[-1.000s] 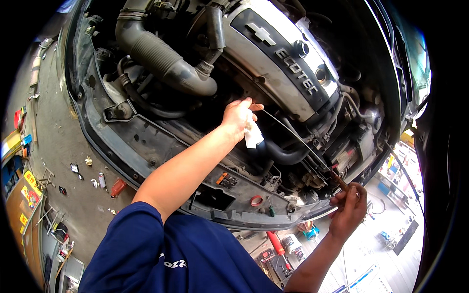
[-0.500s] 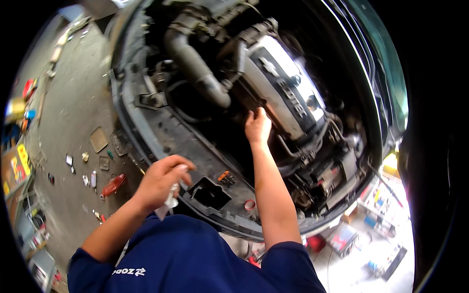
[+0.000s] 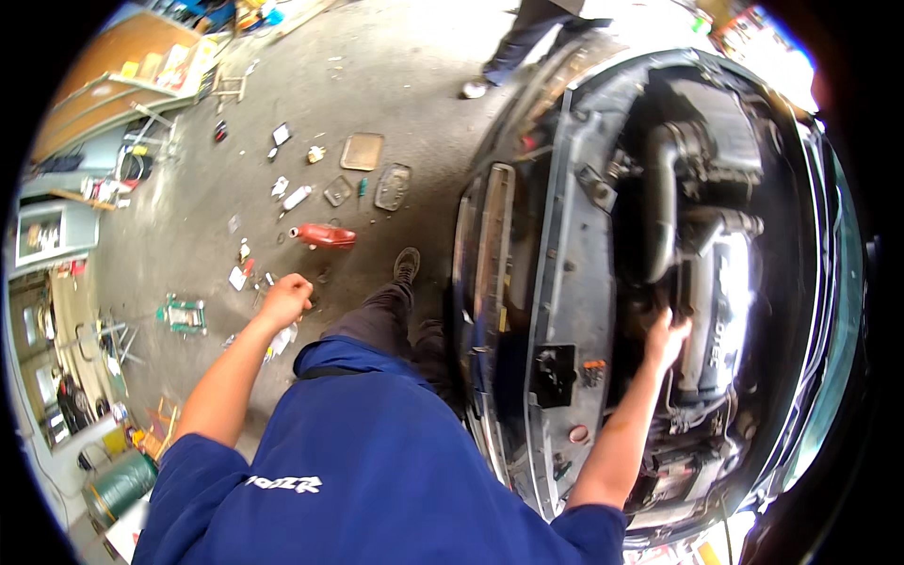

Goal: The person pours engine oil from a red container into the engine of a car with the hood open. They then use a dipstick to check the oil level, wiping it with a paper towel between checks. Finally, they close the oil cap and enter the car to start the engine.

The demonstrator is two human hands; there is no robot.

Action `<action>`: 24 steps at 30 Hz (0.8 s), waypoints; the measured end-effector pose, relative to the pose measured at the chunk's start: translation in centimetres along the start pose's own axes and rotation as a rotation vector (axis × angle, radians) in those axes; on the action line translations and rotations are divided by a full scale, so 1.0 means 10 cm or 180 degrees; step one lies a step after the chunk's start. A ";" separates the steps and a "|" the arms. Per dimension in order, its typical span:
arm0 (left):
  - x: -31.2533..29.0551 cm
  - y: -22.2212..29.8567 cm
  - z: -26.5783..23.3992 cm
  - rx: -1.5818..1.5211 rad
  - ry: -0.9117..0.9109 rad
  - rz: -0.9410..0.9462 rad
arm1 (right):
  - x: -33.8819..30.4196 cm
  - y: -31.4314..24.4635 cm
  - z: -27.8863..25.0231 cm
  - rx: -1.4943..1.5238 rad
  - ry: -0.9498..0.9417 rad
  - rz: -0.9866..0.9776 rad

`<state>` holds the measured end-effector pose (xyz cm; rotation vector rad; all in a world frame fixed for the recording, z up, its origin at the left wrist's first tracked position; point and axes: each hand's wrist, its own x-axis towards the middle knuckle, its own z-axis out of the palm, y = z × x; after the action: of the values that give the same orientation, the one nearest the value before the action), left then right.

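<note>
Over the open engine bay, my right hand (image 3: 667, 341) reaches to the near edge of the engine cover (image 3: 699, 325), fingers drawn together; what they grip is too small to make out. A thick grey air intake hose (image 3: 663, 202) curves down just beyond that hand. My left hand (image 3: 286, 301) hangs out over the floor on the left, fingers curled in. Whitish, see-through material (image 3: 280, 343) shows just below it, and whether the hand holds it cannot be told.
Orange-and-black small parts (image 3: 592, 373) and a roll of red tape (image 3: 578, 434) lie on the car's front panel. On the floor are a red bottle (image 3: 325, 235), metal trays (image 3: 362, 151) and a green jack (image 3: 182, 314). Another person's legs (image 3: 523, 42) stand beyond the car.
The view has swung left toward the floor. My left hand has moved away from the car's front edge, out over the floor. My right hand stays at the engine cover's edge.
</note>
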<state>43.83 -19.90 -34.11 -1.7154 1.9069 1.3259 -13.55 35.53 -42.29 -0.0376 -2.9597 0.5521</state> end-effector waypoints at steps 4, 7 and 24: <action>0.61 -1.27 -0.16 0.0792 0.0143 -0.0215 | -0.82 -1.12 -0.90 0.0964 -0.0340 -0.0030; 0.92 -1.28 -0.20 0.0936 -0.0014 -0.0529 | -1.47 -1.70 -1.08 0.1203 -0.1110 -0.0137; 5.56 -3.21 0.99 -0.1288 0.0693 -0.1975 | -2.29 -2.39 -1.11 -0.1439 -0.2073 0.0878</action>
<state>53.44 -45.52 -92.97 -2.4607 1.0600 1.3554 10.63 16.13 -26.24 -0.3826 -3.6822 -0.1369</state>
